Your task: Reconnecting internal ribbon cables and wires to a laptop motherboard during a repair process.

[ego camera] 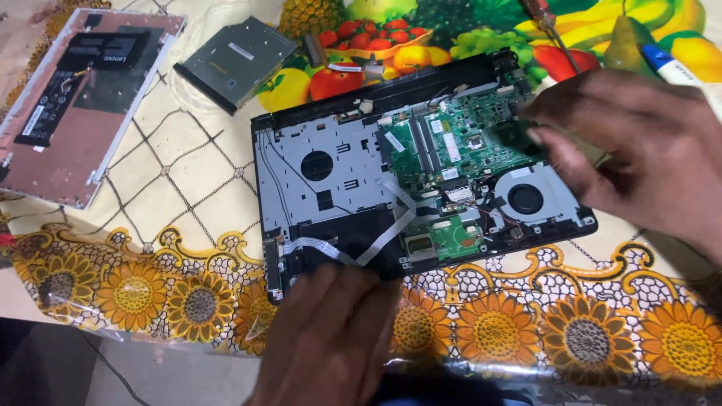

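Both hands blur: left hand [331,331] flat on laptop [338,173], right hand's [624,143] grip unclear.

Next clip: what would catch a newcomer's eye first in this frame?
The opened laptop in the middle of the table, its green circuit board and round fan laid bare. The right hand reaches over the board from the right, holding a small dark part, while the left hand rests at the laptop's near edge. Under it all lies a loud tablecloth of sunflowers and fruit, with a removed cover panel at far left.
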